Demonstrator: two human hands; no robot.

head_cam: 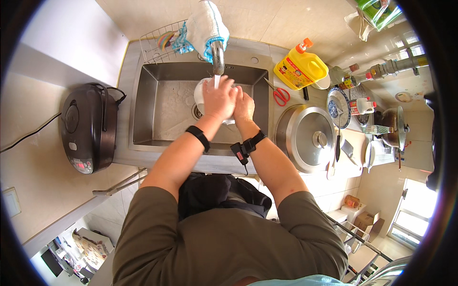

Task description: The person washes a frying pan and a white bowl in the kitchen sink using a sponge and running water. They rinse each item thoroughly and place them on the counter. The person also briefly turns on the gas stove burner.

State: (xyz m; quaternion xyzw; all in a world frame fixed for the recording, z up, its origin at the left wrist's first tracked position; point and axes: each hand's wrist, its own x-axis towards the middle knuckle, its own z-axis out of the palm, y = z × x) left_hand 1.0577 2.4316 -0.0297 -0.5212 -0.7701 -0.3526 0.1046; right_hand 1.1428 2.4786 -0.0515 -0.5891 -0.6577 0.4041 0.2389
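Both hands are over the stainless steel sink (pixel 171 132), under the faucet (pixel 218 59), from which water runs. My left hand (pixel 220 100) is blurred, its fingers spread in the stream. Against it lies my right hand (pixel 244 107), fingers pointing up and partly hidden. A white bowl (pixel 199 93) shows beneath and left of my left hand, near the drain (pixel 196 111); my hands cover most of it. Something white shows just below my hands. Whether either hand grips the bowl is unclear. A white and blue cloth (pixel 207 28) drapes over the faucet.
Left of the sink stands a dark rice cooker (pixel 89 128). A wire rack (pixel 157 43) sits behind. On the right are a yellow detergent bottle (pixel 300 68), red-handled scissors (pixel 281 96), a lidded steel pot (pixel 306 139), plates (pixel 338 107) and a cleaver (pixel 349 150) on a cutting board.
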